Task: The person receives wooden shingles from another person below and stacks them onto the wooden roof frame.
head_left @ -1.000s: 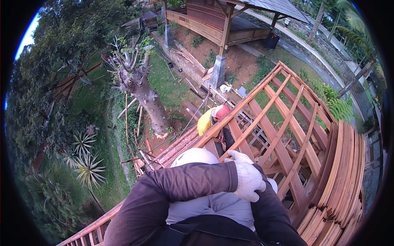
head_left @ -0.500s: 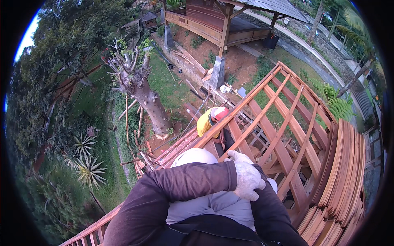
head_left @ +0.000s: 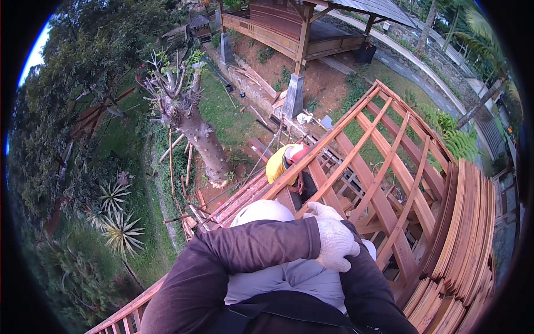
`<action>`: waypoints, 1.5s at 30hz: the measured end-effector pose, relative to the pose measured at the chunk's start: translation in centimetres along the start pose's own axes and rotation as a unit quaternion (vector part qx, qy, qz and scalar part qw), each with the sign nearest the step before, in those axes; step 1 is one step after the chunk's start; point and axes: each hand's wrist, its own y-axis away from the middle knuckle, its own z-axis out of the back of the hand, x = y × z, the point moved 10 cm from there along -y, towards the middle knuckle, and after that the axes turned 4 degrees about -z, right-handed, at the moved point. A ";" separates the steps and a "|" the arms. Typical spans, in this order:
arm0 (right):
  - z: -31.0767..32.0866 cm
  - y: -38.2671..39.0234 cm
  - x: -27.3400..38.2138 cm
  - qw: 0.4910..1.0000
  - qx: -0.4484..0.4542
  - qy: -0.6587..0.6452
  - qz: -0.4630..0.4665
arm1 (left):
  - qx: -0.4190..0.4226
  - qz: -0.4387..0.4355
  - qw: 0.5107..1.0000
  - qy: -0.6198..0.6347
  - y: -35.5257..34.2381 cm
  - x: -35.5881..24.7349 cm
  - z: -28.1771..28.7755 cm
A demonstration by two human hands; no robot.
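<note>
Both my hands wear whitish knit gloves. My left hand [head_left: 335,244] lies across my right arm, its fingers curled round the dark sleeve [head_left: 356,278] at the forearm. Just beyond it shows part of my right hand [head_left: 324,210], close to a wooden batten; most of its fingers are hidden, and I see no tool in it. Beneath my crossed arms are my legs in light grey trousers [head_left: 283,281], knees bent.
An open roof frame of rafters and battens [head_left: 384,161] spreads ahead and right. Stacked thin wooden boards [head_left: 464,222] lie at the right. Below, a person in a yellow shirt [head_left: 276,165] and red-and-white headwear bends over. A pruned tree [head_left: 200,136] and a pavilion [head_left: 306,42] stand beyond.
My arms and hands keep the same pose. The person below has shifted slightly, and a hand of theirs shows more plainly beside the rafter.
</note>
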 end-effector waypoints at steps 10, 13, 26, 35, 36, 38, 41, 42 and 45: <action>-0.5 3.3 3.7 0.995 0.034 -0.072 -0.059 | 0.015 0.021 1.000 -0.010 0.6 -0.3 0.6; -1.4 4.5 5.1 0.990 0.055 -0.092 -0.093 | 0.015 0.031 0.999 -0.006 1.1 -0.2 0.8; -1.0 1.2 2.4 0.999 0.031 -0.022 -0.017 | 0.013 0.042 0.999 0.006 1.8 -0.2 0.9; -1.2 1.6 0.9 0.989 0.041 -0.116 -0.079 | -0.003 0.024 1.000 -0.005 0.9 0.3 0.2; -1.4 2.7 2.5 0.989 0.036 -0.110 -0.088 | -0.004 0.022 1.000 -0.006 0.8 0.3 0.1; -1.3 4.8 5.5 0.992 0.023 -0.091 -0.090 | -0.006 0.017 1.000 -0.004 0.7 0.3 0.1; -1.0 6.8 8.4 0.997 0.004 -0.043 -0.066 | 0.002 0.023 1.000 -0.012 1.1 -0.2 0.8; -0.9 7.2 8.9 0.998 -0.001 -0.025 -0.057 | 0.006 0.027 0.999 -0.018 1.2 -0.3 1.0; -0.7 6.5 7.8 0.997 0.001 -0.044 -0.061 | 0.006 0.016 1.000 -0.019 0.8 -0.2 0.6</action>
